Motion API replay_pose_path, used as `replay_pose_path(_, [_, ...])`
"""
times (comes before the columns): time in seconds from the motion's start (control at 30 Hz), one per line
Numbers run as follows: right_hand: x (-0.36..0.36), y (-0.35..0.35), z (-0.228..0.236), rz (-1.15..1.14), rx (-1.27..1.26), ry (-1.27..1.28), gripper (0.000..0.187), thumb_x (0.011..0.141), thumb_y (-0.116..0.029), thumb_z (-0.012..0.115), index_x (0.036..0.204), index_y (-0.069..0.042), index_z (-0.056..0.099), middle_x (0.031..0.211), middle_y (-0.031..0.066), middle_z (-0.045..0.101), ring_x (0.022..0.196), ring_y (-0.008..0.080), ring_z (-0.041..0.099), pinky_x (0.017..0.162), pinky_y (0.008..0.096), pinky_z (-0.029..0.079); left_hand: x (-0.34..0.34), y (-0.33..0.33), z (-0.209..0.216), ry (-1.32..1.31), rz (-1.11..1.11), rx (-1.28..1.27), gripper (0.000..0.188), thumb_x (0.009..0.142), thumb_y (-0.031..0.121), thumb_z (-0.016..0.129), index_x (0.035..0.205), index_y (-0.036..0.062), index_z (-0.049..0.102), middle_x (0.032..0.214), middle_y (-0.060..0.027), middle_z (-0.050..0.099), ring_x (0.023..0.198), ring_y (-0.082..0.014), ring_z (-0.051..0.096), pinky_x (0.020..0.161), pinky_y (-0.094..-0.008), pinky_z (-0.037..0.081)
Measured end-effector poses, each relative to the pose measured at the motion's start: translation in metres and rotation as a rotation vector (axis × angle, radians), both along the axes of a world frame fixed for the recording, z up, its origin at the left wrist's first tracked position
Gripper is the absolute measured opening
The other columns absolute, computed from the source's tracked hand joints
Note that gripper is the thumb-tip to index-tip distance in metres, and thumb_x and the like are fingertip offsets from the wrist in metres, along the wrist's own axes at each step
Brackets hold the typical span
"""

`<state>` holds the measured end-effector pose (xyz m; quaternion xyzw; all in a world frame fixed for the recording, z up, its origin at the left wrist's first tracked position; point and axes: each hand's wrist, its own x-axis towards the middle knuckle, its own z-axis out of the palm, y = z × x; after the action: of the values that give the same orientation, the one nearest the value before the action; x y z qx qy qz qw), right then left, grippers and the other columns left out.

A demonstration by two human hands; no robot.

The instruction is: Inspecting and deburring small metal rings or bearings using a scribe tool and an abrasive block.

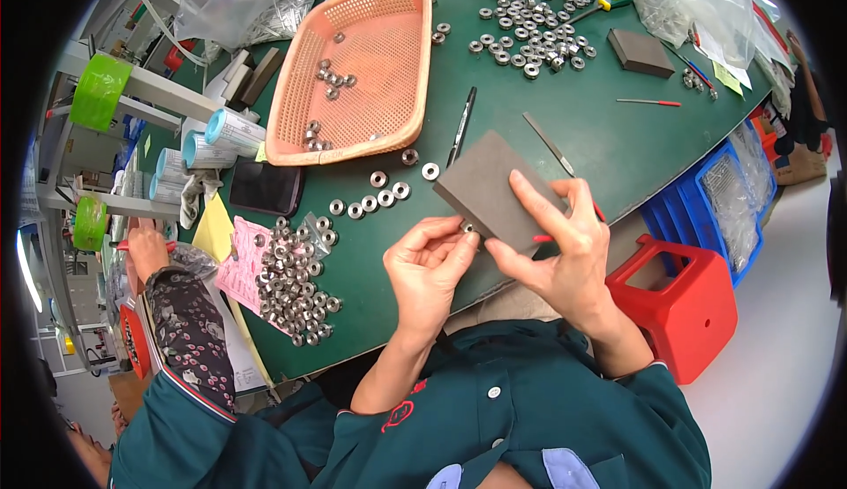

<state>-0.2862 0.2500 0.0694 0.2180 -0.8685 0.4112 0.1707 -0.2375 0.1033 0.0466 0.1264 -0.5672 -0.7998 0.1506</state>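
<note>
Head view: left hand [425, 264] in pinch

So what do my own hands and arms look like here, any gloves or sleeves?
Your left hand and right hand are ungloved, with no rings that I can see. Both wrists show no watch or bracelet. Dark green sleeves stop well short of the wrists, and the right cuff has a thin light trim.

I observe bright, even illumination across the tabletop [644, 158]. A tube lamp [29, 273] glows at far left. The upper-right plastic bag [684, 4] shows glare. Fisheye curvature bends outer edges; corners are black.
</note>
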Motion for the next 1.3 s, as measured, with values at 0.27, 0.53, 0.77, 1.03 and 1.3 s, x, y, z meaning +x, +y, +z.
replay_pose_path(0.27, [-0.005, -0.001, -0.001, -0.006, -0.009, -0.021, 0.06, 0.056, -0.032, 0.078, 0.11, -0.013, 0.062, 0.094, 0.0154, 0.051, 0.058, 0.0246, 0.059, 0.049, 0.0325, 0.048, 0.011, 0.001, 0.008, 0.121, -0.049, -0.287, 0.022, 0.071, -0.012, 0.066, 0.092, -0.008, 0.061, 0.087, -0.0092, 0.06, 0.075, -0.011, 0.06, 0.071, -0.0216, 0.051])
replay_pose_path(0.53, [-0.018, -0.001, -0.003, -0.02, 0.098, -0.042, 0.042, 0.064, -0.021, 0.076, 0.102, -0.009, 0.064, 0.095, 0.0142, 0.056, 0.062, 0.0247, 0.06, 0.053, 0.0316, 0.048, 0.002, -0.015, -0.006, -0.087, -0.032, -0.01, 0.022, 0.076, -0.008, 0.063, 0.098, -0.0075, 0.06, 0.088, -0.0106, 0.063, 0.077, -0.0135, 0.062, 0.072, -0.0222, 0.051])
replay_pose_path(0.77, [-0.014, -0.005, 0.001, 0.334, -0.263, -0.339, 0.01, 0.071, 0.0, 0.063, 0.08, 0.001, 0.064, 0.07, 0.0086, 0.056, 0.059, 0.016, 0.054, 0.051, 0.0265, 0.039, 0.001, -0.009, 0.002, -0.015, -0.122, -0.071, 0.025, 0.075, -0.012, 0.062, 0.1, -0.0067, 0.06, 0.094, -0.0092, 0.059, 0.083, -0.0137, 0.061, 0.075, -0.0224, 0.051])
replay_pose_path(1.03, [-0.016, 0.002, 0.012, 0.416, -0.241, -0.55, 0.008, 0.071, -0.004, 0.061, 0.077, 0.003, 0.062, 0.068, 0.007, 0.054, 0.054, 0.0112, 0.044, 0.046, 0.0256, 0.031, 0.002, -0.004, 0.006, 0.058, -0.181, -0.183, 0.027, 0.073, -0.014, 0.062, 0.1, -0.0058, 0.061, 0.095, -0.0094, 0.057, 0.082, -0.0123, 0.059, 0.075, -0.0214, 0.05])
replay_pose_path(1.3, [-0.015, 0.002, 0.013, 0.4, -0.211, -0.529, 0.008, 0.074, -0.004, 0.058, 0.073, 0.004, 0.056, 0.059, 0.0079, 0.049, 0.048, 0.0117, 0.04, 0.044, 0.0271, 0.029, 0.003, -0.001, 0.008, 0.062, -0.208, -0.163, 0.028, 0.073, -0.014, 0.062, 0.099, -0.0061, 0.061, 0.095, -0.0097, 0.057, 0.08, -0.0115, 0.058, 0.074, -0.0212, 0.05])
